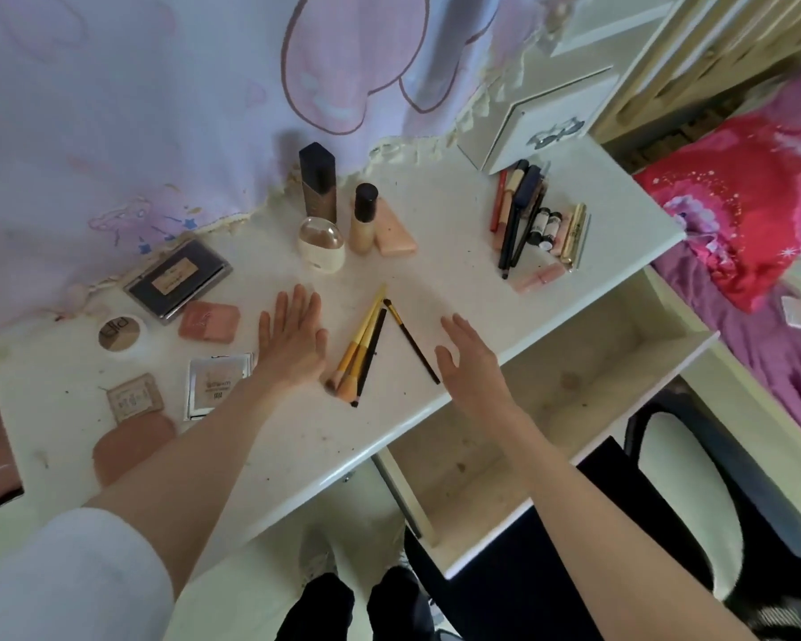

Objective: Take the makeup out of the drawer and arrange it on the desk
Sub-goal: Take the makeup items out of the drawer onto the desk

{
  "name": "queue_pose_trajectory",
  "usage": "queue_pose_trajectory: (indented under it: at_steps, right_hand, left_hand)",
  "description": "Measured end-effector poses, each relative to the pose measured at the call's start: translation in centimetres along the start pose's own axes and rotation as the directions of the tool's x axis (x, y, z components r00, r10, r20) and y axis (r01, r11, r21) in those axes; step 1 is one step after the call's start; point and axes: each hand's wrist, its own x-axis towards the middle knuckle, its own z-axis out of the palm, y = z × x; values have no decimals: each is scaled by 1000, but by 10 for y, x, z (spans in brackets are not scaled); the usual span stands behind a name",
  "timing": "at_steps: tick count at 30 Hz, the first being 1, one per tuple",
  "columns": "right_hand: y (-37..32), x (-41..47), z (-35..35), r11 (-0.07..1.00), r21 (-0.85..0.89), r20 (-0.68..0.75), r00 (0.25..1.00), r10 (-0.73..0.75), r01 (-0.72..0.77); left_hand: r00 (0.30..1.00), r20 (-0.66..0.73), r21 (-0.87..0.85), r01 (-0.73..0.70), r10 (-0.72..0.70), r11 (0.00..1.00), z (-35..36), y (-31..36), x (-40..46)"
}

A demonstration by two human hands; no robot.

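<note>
Hovering with fingers spread and empty, both hands, left hand (292,335) and right hand (470,358), flank yellow-handled makeup brushes (359,349) on the white tabletop (440,270); the pale wooden drawer (551,390) looks emptied, arranging nearly done.

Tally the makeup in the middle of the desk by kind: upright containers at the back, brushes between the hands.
Tall dark faceted bottle: 1
Beige bottle with dark round cap: 1
Clear-domed cream sponge case: 1
Flat peach compact lying beside the bottles: 1
Yellow-handled brushes: 2
Thin black-handled brushes: 2
Total: 8
</note>
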Motion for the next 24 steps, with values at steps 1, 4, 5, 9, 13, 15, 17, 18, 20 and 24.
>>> queue_pose_trajectory:
  at_steps: [1, 4, 5, 9, 13, 15, 17, 18, 20, 24]
  right_hand:
    - [6, -15, -3, 999, 49, -40, 999, 9, -7]
    - [34, -63, -11, 987, 159, -186, 981, 62, -32]
    - [43, -74, -12, 982, 181, -222, 971, 88, -48]
    - [94, -112, -18, 916, 317, -304, 889, 343, -245]
    - [136, -125, -20, 807, 494, -224, 850, 477, -323]
    - [155, -124, -21, 746, 574, -133, 860, 492, -338]
    - [170, -122, -20, 703, 635, -97, 869, 485, -322]
    - [177, -120, -21, 662, 686, -95, 865, 493, -302]
    - [187, -116, -24, 464, 837, -17, 834, 551, -289]
    - [202, -112, -22, 178, 945, 171, 877, 449, -276]
  left_hand:
    - [1000, -31, -23, 0, -1, 1000, -5, 2, -2]
    - [989, -147, -216, -16, -16, 976, -16, 21, -23]
    - [981, -195, -249, -39, -11, 968, -18, 26, -31]
    - [937, -264, -17, -243, 230, 970, 9, 73, -87]
    - [915, -121, 62, -380, 385, 923, 70, 131, -141]
    - [899, -27, 131, -431, 438, 893, 103, 157, -156]
    - [880, 33, 205, -470, 474, 859, 129, 176, -165]
    - [872, 56, 239, -485, 487, 841, 140, 182, -167]
    - [862, 92, 292, -501, 498, 815, 156, 188, -167]
    - [865, 104, 337, -494, 490, 801, 172, 190, -163]
